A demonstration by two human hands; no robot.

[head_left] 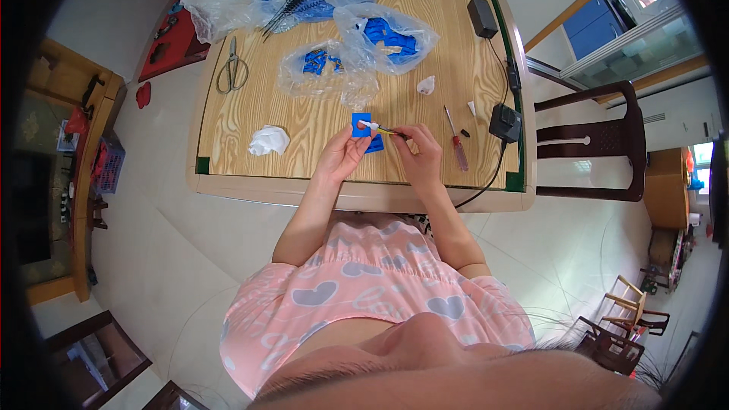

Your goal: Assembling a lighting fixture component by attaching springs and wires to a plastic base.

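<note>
Near the table's front edge, my left hand (343,155) pinches a small blue square plate (365,118) between thumb and fingers. My right hand (423,153) is closed on a thin stick-like piece (386,130), partly yellow, that reaches left toward the plate. A white part (369,125) lies across the plate's face at the end of that piece; whether the two are joined I cannot tell. Just below, between my hands, a second blue piece (375,143) rests on the table.
Left on the wooden table (250,110) are a crumpled white wad (269,140) and scissors (231,76). Clear bags of blue parts (391,38) lie further back. A screwdriver (459,150) and a corded black adapter (505,123) sit right, beside a dark chair (630,140).
</note>
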